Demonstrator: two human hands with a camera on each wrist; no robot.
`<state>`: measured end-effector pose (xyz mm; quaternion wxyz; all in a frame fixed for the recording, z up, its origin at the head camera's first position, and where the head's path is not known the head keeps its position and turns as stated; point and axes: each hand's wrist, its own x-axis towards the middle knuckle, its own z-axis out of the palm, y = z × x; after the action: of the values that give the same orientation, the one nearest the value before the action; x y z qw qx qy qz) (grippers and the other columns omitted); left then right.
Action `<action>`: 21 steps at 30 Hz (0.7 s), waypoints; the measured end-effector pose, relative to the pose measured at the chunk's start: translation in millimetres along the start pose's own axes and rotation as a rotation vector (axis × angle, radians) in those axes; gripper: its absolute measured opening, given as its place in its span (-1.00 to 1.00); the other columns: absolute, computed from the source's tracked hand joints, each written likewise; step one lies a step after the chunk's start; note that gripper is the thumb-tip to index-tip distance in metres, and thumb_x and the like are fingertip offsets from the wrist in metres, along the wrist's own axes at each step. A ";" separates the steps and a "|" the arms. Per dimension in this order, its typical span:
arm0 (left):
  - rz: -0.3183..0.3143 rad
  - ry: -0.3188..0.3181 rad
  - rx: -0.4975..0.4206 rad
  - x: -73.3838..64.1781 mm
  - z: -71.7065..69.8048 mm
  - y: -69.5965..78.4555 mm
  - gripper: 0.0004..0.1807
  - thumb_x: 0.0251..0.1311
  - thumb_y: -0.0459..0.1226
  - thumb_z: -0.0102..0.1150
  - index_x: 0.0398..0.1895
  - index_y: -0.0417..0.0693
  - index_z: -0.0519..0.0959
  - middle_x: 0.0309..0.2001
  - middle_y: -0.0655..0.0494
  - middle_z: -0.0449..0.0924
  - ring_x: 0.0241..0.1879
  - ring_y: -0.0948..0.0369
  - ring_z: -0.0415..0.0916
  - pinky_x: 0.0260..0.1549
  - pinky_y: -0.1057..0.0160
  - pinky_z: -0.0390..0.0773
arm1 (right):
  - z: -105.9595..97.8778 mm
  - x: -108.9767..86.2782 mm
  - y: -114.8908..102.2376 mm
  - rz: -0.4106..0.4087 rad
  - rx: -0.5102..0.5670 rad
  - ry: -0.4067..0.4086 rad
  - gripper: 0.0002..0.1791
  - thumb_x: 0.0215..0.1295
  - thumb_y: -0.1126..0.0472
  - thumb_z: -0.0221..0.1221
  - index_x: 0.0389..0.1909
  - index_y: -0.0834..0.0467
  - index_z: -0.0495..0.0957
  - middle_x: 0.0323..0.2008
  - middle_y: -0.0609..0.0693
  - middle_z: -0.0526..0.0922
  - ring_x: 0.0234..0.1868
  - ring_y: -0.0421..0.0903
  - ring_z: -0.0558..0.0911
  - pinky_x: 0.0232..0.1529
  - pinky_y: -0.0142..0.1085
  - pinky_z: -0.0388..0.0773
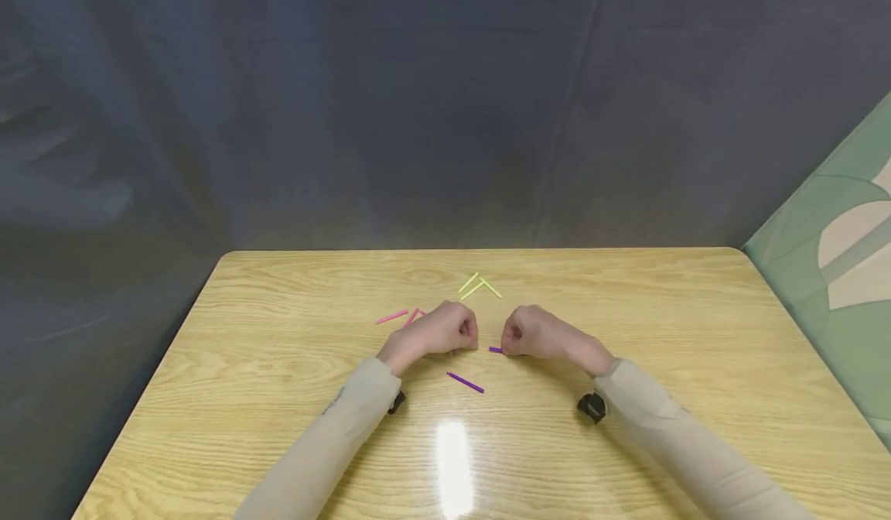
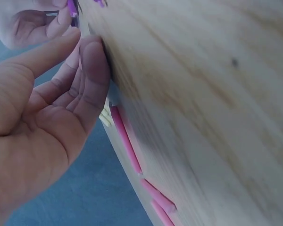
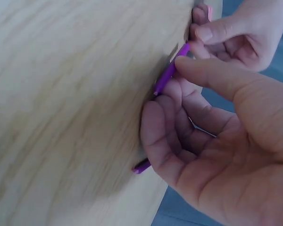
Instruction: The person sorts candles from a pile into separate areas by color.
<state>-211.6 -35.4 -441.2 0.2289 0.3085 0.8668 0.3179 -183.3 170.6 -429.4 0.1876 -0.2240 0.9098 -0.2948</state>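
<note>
My right hand (image 1: 532, 330) pinches a thin purple stick (image 3: 166, 77) between thumb and index finger. In the head view, a short length of it shows left of the fingertips. My left hand (image 1: 445, 328) hovers low over the table opposite, thumb tip and index fingertip close together with nothing seen between them. A second purple stick (image 1: 465, 382) lies slanted on the table, nearer the body. In the right wrist view, a purple end (image 3: 141, 165) shows past the curled fingers, the remainder hidden behind them. Pink sticks (image 2: 127, 141) lie beside the left hand, partly covered by it in the head view.
Several pale yellow sticks (image 1: 480, 285) lie farther back on the wooden table (image 1: 278, 396), two of them meeting at an angle. A dark curtain (image 1: 445, 110) hangs behind the back edge. Green patterned cloth (image 1: 835, 234) borders the right side.
</note>
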 end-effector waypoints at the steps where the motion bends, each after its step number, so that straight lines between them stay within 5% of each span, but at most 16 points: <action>1: 0.002 0.002 -0.007 -0.7 0.0 -1.1 -0.93 0.20 -0.41 0.24 -0.43 -0.16 0.59 -0.53 0.10 0.57 -0.65 0.23 0.50 -0.60 0.36 0.52 | -0.6 -0.5 0.8 0.003 0.009 -0.003 -0.87 0.15 0.41 0.24 -0.54 0.19 0.63 -0.60 -0.12 0.53 -0.56 -0.24 0.40 -0.47 -0.39 0.39; 13: 0.032 -0.031 0.005 -13.1 -3.6 -10.8 -0.89 0.21 -0.44 0.20 -0.44 -0.12 0.62 -0.53 0.14 0.58 -0.64 0.21 0.50 -0.53 0.36 0.51 | -15.9 -0.8 22.9 0.059 0.172 0.040 -0.92 0.22 0.38 0.22 -0.42 0.30 0.66 -0.59 -0.07 0.53 -0.55 -0.22 0.39 -0.49 -0.39 0.36; 21: 0.026 -0.038 -0.017 -22.3 -4.3 -14.3 -0.91 0.20 -0.41 0.24 -0.45 -0.11 0.62 -0.55 0.10 0.58 -0.66 0.25 0.44 -0.54 0.38 0.48 | -31.1 -2.3 32.3 0.142 0.184 0.090 -0.86 0.28 0.34 0.21 -0.34 0.36 0.66 -0.49 0.01 0.64 -0.51 -0.18 0.47 -0.49 -0.39 0.43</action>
<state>-204.0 -60.9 -443.7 0.2438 0.3239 0.8554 0.3225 -205.7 209.3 -425.5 0.1867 -0.1273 0.8999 -0.3729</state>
